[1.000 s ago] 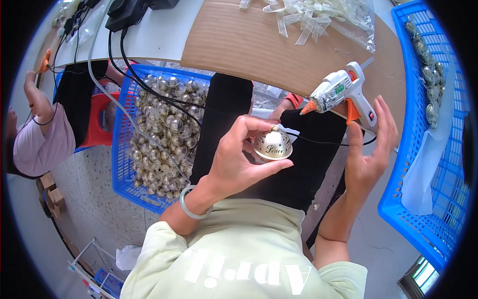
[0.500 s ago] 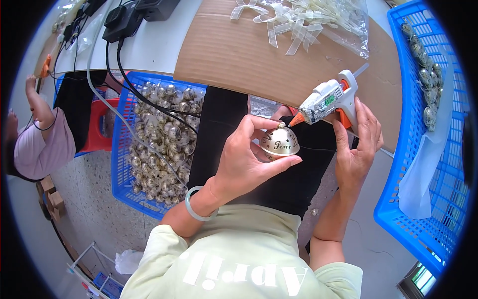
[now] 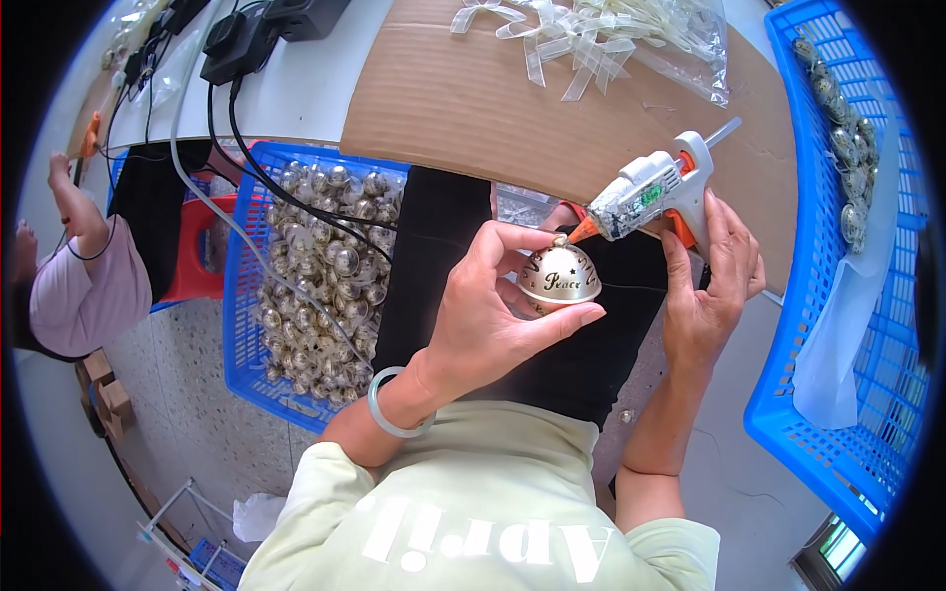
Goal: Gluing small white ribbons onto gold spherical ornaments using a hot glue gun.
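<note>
My left hand (image 3: pixel 493 291) pinches a pale gold bauble (image 3: pixel 559 281) with dark lettering and cut-out shapes, thumb below and forefinger at its top. My right hand (image 3: pixel 711 266) is wrapped round the handle of a white hot glue gun (image 3: pixel 645 195) with orange nozzle and trigger. The nozzle tip is right at the small loop on the bauble's top; whether they touch I cannot tell. A clear glue stick (image 3: pixel 724 131) juts from the gun's back end.
Sheer ribbon bows (image 3: pixel 581 44) lie on cardboard (image 3: pixel 434 98) ahead. A blue basket (image 3: pixel 236 325) full of similar baubles stands at left, with black cables (image 3: pixel 281 192) across it. Another blue basket (image 3: pixel 778 419) is at right. A co-worker's arm (image 3: pixel 84 212) shows far left.
The bauble has moved slightly right and tilted. The glue gun's nozzle has come left and closer, from just beside the bauble's top to its loop.
</note>
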Demonstrator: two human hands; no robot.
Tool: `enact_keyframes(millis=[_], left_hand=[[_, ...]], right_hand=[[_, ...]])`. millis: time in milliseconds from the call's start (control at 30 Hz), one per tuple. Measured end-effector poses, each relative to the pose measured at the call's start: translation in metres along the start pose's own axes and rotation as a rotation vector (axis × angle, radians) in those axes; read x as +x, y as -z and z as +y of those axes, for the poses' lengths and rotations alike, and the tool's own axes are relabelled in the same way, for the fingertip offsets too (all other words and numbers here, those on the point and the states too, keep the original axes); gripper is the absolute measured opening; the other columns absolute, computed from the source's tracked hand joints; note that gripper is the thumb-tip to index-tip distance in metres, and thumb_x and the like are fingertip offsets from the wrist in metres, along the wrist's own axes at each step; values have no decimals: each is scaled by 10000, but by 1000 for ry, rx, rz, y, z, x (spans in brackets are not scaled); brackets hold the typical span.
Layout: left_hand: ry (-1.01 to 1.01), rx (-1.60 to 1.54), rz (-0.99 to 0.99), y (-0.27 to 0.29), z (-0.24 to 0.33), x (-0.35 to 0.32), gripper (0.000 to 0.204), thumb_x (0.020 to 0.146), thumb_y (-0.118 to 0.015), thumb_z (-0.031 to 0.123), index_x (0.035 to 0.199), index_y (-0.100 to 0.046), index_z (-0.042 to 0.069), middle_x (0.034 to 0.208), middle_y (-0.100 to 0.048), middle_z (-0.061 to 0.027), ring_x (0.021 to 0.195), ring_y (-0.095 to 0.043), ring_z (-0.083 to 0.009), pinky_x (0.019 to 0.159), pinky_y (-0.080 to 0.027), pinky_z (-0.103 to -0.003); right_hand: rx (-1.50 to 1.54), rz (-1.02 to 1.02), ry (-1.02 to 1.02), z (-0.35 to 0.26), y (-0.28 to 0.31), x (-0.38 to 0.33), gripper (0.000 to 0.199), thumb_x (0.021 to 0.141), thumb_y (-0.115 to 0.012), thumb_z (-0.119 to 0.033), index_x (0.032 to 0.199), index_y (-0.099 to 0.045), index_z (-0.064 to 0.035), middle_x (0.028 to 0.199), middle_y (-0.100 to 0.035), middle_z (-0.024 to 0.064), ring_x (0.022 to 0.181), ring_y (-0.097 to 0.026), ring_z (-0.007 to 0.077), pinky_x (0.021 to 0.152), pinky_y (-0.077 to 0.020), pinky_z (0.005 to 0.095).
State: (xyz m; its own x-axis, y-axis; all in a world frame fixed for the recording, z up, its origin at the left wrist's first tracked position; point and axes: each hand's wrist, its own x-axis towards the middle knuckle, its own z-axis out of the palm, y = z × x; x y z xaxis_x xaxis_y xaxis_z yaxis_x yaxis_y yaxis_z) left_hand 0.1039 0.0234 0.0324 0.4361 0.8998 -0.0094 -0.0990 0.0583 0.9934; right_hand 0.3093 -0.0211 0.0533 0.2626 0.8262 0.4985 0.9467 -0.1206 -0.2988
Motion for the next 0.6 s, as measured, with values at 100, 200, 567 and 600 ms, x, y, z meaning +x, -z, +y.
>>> enact_keyframes(millis=[100, 200, 567, 600], left_hand=[[-24, -33, 43, -2, -3, -1, 593, 751, -902, 140, 1151, -497, -24, 1114, -635, -146, 962, -693, -158, 702, -630, -253], [9, -48, 46, -2, 0, -1, 598, 749, -906, 149, 1150, -500, -30, 1096, -633, -143, 957, -693, -158, 705, -628, -250], [-99, 89, 91, -1, -8, 1, 621, 710, -931, 185, 1143, -537, -22, 1075, -646, -130, 902, -698, -157, 681, -623, -259], [-81, 85, 101, 0, -7, 1, 624, 701, -936, 192, 1137, -543, -20, 1070, -648, -125, 889, -700, -159, 679, -624, -261]], right_hand=[[-6, 14, 0, -1, 1, -1, 524, 834, -802, -114, 1335, -647, -124, 1250, -655, 68, 1233, -558, 239, 1097, -281, 450], [-4, 25, -3, 0, 1, -2, 515, 832, -805, -120, 1324, -657, -124, 1239, -662, 67, 1224, -564, 239, 1090, -281, 449], [17, 47, 2, 1, -2, -3, 480, 837, -810, -153, 1298, -678, -130, 1220, -676, 68, 1206, -574, 226, 1076, -288, 455], [16, 48, 3, 1, -3, -4, 480, 834, -812, -152, 1295, -680, -130, 1219, -676, 68, 1205, -575, 225, 1075, -291, 454]])
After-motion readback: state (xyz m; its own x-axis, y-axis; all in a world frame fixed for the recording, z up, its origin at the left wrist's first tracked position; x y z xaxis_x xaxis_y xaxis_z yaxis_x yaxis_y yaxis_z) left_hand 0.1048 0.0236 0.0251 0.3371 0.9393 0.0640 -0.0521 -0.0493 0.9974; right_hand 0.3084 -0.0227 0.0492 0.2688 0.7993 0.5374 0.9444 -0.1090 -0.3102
